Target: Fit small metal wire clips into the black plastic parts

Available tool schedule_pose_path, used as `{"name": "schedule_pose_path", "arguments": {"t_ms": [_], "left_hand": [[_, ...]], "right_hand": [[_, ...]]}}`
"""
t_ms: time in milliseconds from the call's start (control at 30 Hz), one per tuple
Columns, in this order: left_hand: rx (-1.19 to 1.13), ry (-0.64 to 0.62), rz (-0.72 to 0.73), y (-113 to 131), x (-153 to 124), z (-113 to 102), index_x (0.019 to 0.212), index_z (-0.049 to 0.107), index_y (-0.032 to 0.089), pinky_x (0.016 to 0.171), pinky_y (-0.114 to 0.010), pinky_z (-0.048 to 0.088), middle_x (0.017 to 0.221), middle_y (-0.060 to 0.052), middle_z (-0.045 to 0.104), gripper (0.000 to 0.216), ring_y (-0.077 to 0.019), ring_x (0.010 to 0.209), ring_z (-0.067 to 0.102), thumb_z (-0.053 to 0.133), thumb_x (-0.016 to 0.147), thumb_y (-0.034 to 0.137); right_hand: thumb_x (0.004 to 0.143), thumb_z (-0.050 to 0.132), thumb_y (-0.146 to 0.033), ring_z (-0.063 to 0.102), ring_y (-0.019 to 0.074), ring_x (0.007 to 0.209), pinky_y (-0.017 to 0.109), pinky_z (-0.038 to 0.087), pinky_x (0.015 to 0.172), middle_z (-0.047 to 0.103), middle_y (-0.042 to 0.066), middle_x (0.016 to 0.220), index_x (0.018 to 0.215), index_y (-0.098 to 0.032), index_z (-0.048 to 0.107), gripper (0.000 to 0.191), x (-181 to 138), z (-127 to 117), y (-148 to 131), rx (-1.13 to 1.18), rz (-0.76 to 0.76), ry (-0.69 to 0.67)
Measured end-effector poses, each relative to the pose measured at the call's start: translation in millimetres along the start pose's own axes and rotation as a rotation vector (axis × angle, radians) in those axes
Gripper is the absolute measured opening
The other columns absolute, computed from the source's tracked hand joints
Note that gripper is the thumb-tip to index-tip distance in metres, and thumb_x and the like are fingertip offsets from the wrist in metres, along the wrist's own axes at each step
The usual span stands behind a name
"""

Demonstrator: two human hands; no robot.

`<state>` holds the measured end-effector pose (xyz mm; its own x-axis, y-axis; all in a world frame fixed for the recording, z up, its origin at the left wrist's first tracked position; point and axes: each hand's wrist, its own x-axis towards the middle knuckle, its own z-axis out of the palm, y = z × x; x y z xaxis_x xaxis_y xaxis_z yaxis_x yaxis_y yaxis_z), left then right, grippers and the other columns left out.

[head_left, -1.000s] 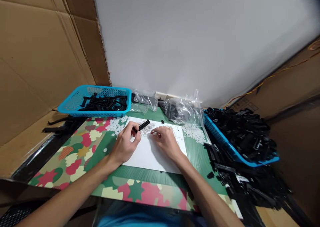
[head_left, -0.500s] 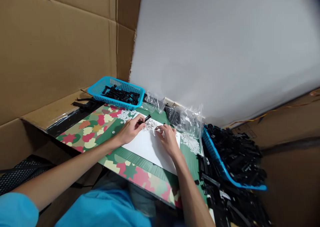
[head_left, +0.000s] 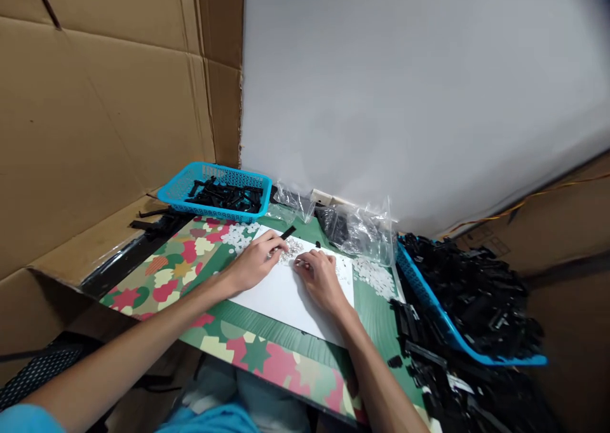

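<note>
My left hand point(head_left: 258, 259) is closed around a slim black plastic part point(head_left: 288, 232), whose far end sticks out past the fingers. My right hand point(head_left: 320, 277) hovers low over a white sheet point(head_left: 281, 303), its fingers bent and thumb and fingertips close together. Whatever may be between those fingertips is too small to make out. A pile of tiny shiny metal pieces point(head_left: 293, 247) lies on the sheet between both hands. White round discs point(head_left: 241, 235) are heaped left of the sheet, and more white discs point(head_left: 374, 277) lie to its right.
A blue basket point(head_left: 213, 212) with black parts stands at the back left. Another blue basket point(head_left: 443, 328), heaped with black parts, is on the right, with loose black parts point(head_left: 429, 363) before it. Clear plastic bags point(head_left: 365, 233) lie along the wall. Cardboard point(head_left: 109, 96) rises at the left.
The view has shifted slightly. The black part in my left hand has turned and shows a flatter face. My right hand's fingertips have drawn closer together over the sheet.
</note>
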<state>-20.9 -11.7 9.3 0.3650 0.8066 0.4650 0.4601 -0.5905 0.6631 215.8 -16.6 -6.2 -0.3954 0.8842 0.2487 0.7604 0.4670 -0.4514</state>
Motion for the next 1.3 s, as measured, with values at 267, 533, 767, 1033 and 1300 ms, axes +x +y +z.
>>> {"name": "schedule_pose_path", "arguments": {"t_ms": [267, 533, 767, 1033, 1300], "left_hand": [[0.029, -0.098, 0.062, -20.6, 78.5, -2.4, 0.109, 0.071, 0.018, 0.083, -0.036, 0.048, 0.110, -0.008, 0.061, 0.021, -0.0179, 0.085, 0.059, 0.050, 0.104, 0.018], [-0.107, -0.212, -0.009, -21.5, 49.5, 5.2, 0.106, 0.073, 0.019, 0.070, -0.029, 0.045, 0.102, -0.005, 0.062, 0.024, -0.0161, 0.079, 0.058, 0.050, 0.106, 0.025], [-0.215, -0.399, -0.099, 1.8, 32.3, -3.2, 0.115, 0.072, 0.021, 0.075, -0.029, 0.045, 0.102, -0.003, 0.055, 0.022, -0.0156, 0.081, 0.055, 0.054, 0.106, 0.027], [-0.465, -0.465, -0.314, 22.6, 6.3, -0.5, 0.116, 0.074, 0.026, 0.076, -0.029, 0.044, 0.098, -0.002, 0.051, 0.025, -0.0162, 0.083, 0.051, 0.056, 0.108, 0.040], [-0.675, -0.335, -0.415, 24.3, -13.2, 17.8, 0.105, 0.078, 0.020, 0.080, -0.031, 0.042, 0.094, -0.004, 0.056, 0.025, -0.0190, 0.093, 0.054, 0.061, 0.107, 0.038]], "right_hand": [[0.104, 0.062, -0.031, 0.063, 0.0231, 0.093, 0.040, 0.032, 0.091, 0.074, 0.004, 0.094, 0.098, -0.023, 0.075, 0.016, -1.3, 0.1, 2.5, 0.030, 0.032, 0.020], [0.107, 0.057, -0.020, 0.059, 0.0263, 0.097, 0.041, 0.034, 0.088, 0.072, 0.009, 0.101, 0.099, -0.021, 0.070, 0.016, -2.3, 0.5, -13.2, -0.064, -0.010, -0.041], [0.108, 0.052, -0.017, 0.058, 0.0238, 0.098, 0.041, 0.036, 0.091, 0.069, 0.006, 0.103, 0.106, -0.022, 0.064, 0.013, -15.5, -5.5, -10.0, 0.009, 0.036, -0.060], [0.107, 0.059, -0.040, 0.054, 0.0201, 0.082, 0.035, 0.043, 0.076, 0.060, 0.003, 0.089, 0.095, -0.024, 0.065, 0.021, -23.3, -35.5, -22.6, 0.761, 0.278, 0.099], [0.106, 0.062, -0.030, 0.059, 0.0207, 0.082, 0.038, 0.044, 0.075, 0.067, 0.004, 0.089, 0.097, -0.026, 0.067, 0.011, -27.9, -22.4, -43.2, 0.629, 0.224, 0.124]]}}
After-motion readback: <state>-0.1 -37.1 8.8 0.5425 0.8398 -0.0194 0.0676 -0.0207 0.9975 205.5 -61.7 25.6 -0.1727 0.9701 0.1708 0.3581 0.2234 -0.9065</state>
